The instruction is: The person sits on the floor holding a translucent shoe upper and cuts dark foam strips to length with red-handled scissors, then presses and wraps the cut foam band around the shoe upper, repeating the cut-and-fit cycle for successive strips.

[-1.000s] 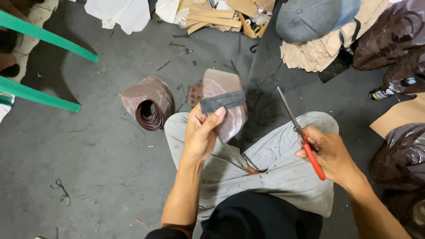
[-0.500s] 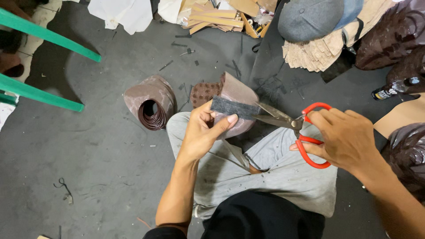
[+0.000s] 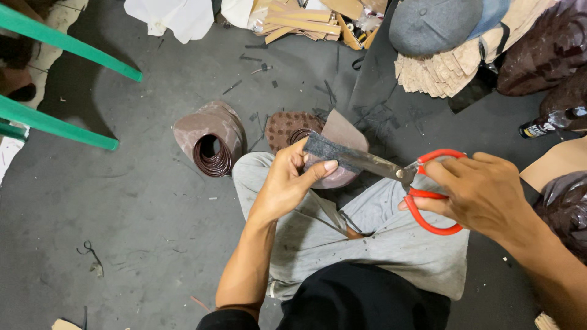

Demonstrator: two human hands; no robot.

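Note:
My left hand (image 3: 287, 183) grips a curved brown piece of material (image 3: 342, 137) with a dark grey fuzzy strip (image 3: 324, 150) across it, thumb pressed on the strip. My right hand (image 3: 483, 192) holds red-handled scissors (image 3: 422, 186), fingers through the loops. The dark blades point left and meet the right end of the grey strip. Both hands are above my lap, which is covered by grey shorts (image 3: 367, 238).
A roll of brown strips (image 3: 211, 140) and a stack of brown dotted pieces (image 3: 286, 127) lie on the grey floor ahead. Green chair legs (image 3: 61, 79) cross at the left. Tan cut pieces (image 3: 446, 70), a grey cap (image 3: 434, 24) and dark bags (image 3: 550, 55) sit at the right.
My right hand swung the scissors from pointing up and away to pointing left, bringing the blades onto the grey strip. The left hand tilted the brown piece slightly.

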